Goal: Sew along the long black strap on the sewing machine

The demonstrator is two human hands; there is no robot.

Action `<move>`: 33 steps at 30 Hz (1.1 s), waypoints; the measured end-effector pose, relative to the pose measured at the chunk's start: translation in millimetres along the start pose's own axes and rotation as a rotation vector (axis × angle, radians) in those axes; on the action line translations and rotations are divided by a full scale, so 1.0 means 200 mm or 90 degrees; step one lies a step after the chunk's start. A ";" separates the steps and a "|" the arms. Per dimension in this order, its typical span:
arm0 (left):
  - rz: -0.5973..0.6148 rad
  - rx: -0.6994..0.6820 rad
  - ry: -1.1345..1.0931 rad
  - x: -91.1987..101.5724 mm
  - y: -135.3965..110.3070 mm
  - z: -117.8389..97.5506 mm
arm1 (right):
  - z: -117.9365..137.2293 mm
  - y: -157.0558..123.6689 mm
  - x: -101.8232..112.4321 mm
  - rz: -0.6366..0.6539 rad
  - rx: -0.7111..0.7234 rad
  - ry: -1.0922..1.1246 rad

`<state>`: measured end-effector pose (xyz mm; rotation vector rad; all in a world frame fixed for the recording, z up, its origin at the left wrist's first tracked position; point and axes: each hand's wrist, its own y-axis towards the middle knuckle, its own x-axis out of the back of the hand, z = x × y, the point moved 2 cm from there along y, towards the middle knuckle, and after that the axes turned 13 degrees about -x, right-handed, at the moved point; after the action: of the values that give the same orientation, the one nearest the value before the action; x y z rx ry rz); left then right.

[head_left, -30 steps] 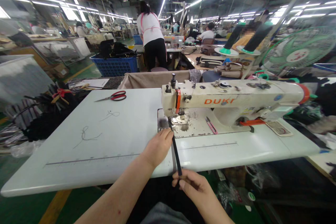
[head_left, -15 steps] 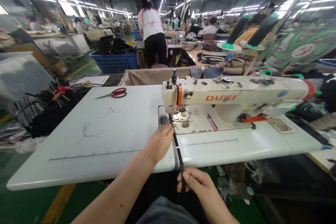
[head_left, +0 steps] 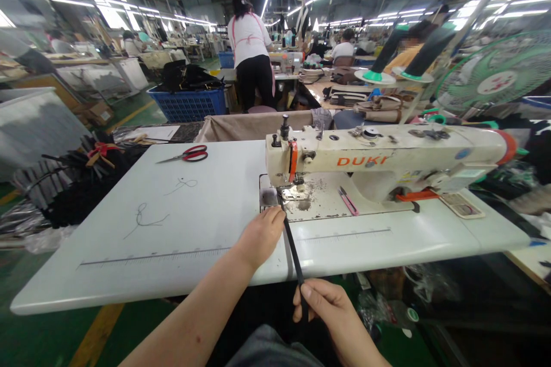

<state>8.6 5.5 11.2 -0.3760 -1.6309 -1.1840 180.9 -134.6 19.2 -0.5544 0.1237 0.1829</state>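
Observation:
A narrow black strap (head_left: 292, 243) runs from under the presser foot of a cream DUKI sewing machine (head_left: 379, 156) toward me over the edge of the white table (head_left: 172, 223). My left hand (head_left: 262, 233) rests on the table beside the strap near the needle plate, fingers curled against it. My right hand (head_left: 322, 304) pinches the strap's near end just below the table edge.
Red-handled scissors (head_left: 189, 153) and loose threads (head_left: 144, 217) lie on the left of the table. Pink snips (head_left: 346, 200) sit on the machine bed. Black bundles (head_left: 73, 183) pile at the left. A person in white (head_left: 250, 51) stands behind; a green fan (head_left: 495, 77) is at right.
My right hand has slid slightly back along the strap, toward me and to the right. The left hand stays by the needle plate. The view shifted a little.

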 end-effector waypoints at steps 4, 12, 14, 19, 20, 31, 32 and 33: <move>0.002 0.008 -0.007 0.00 0.01 0.00 | -0.04 0.02 -0.01 0.020 -0.048 0.052; 0.023 0.056 0.002 -0.01 0.04 0.00 | -0.05 0.02 -0.01 0.038 -0.057 0.062; 0.019 0.057 0.009 -0.01 0.04 0.00 | -0.03 0.01 -0.01 0.036 -0.037 0.046; 0.006 0.015 0.008 0.00 0.02 -0.01 | -0.01 -0.01 0.00 0.038 0.006 0.007; 0.004 0.010 0.003 0.01 0.02 -0.01 | -0.01 -0.01 0.00 0.037 0.013 -0.003; -0.002 0.013 -0.020 0.03 0.03 -0.01 | 0.06 0.01 0.00 0.042 0.102 -0.108; -0.001 0.012 -0.015 0.03 0.03 -0.01 | 0.06 0.01 -0.01 0.046 0.066 -0.070; -0.002 0.012 -0.009 0.03 0.02 -0.01 | 0.05 0.01 -0.02 0.057 0.026 -0.028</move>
<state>11.4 3.5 18.3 -0.3711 -1.6539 -1.1705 177.9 -126.9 27.5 -0.5040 0.1087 0.2784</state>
